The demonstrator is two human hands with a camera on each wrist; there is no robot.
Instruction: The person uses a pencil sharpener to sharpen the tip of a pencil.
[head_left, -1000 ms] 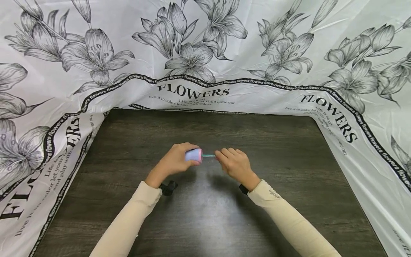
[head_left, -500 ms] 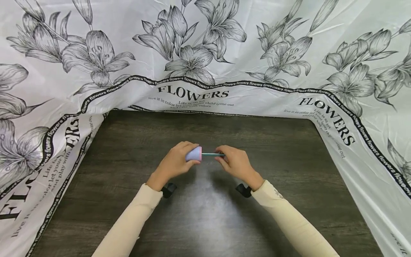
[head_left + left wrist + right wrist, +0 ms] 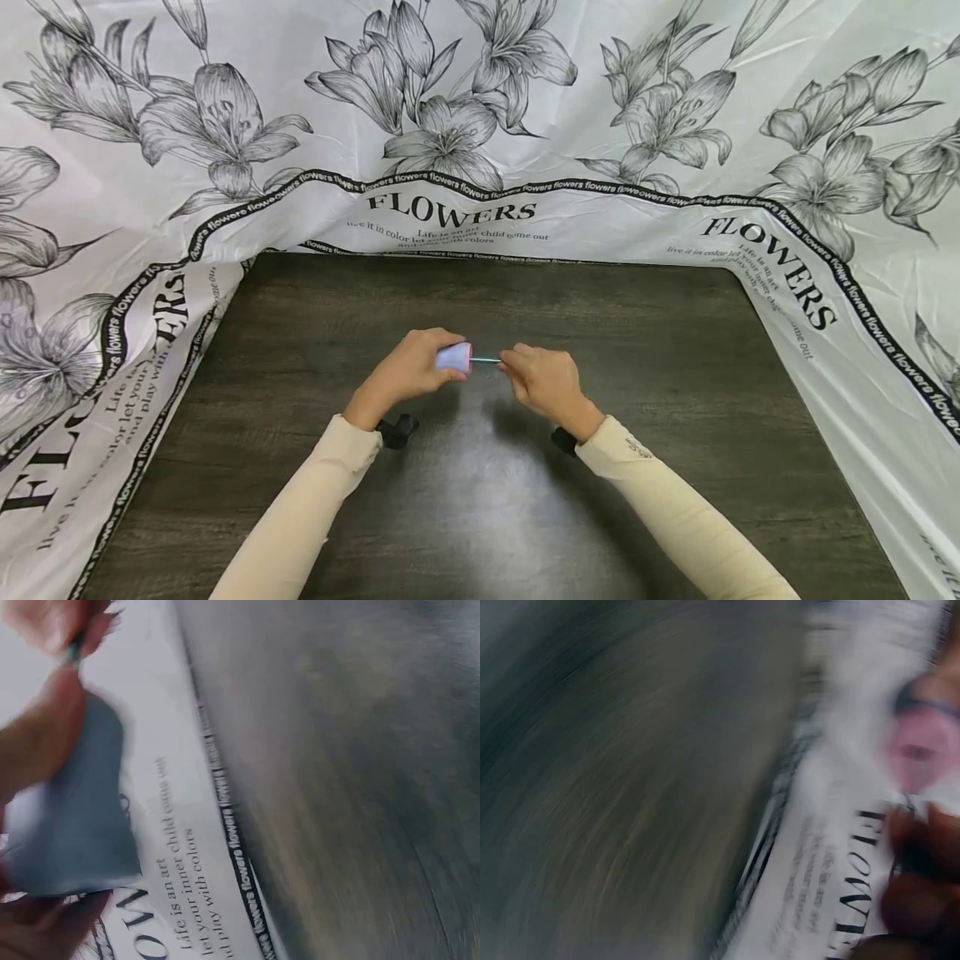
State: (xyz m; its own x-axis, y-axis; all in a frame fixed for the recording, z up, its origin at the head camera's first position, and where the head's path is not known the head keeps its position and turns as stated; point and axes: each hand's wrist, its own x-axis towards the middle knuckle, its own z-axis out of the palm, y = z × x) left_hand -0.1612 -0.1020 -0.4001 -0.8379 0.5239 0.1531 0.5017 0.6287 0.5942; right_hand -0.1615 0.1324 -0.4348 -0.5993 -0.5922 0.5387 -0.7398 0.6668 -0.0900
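My left hand (image 3: 411,365) grips a small lavender cup-shaped object (image 3: 452,358) with a pink end facing right. From that pink end a thin teal rod (image 3: 485,360) runs across to my right hand (image 3: 546,379), whose fingertips pinch its far end. Both hands are above the dark table. The left wrist view shows the object's body (image 3: 79,810), blurred, between thumb and fingers. Seen from the right wrist, the pink end (image 3: 922,748) is round with a small dark spot at its middle; the fingers close to it are blurred.
The dark wood-grain table (image 3: 480,517) lies under both hands. A white cloth with black flower prints and lettering (image 3: 450,212) hangs along its back and sides. Black bands (image 3: 399,431) are at both wrists.
My right fingers moved out along the rod to the right, uncurled somewhat, then came back left and pinch it nearer the pink end. My left hand has kept its grip, barely shifting.
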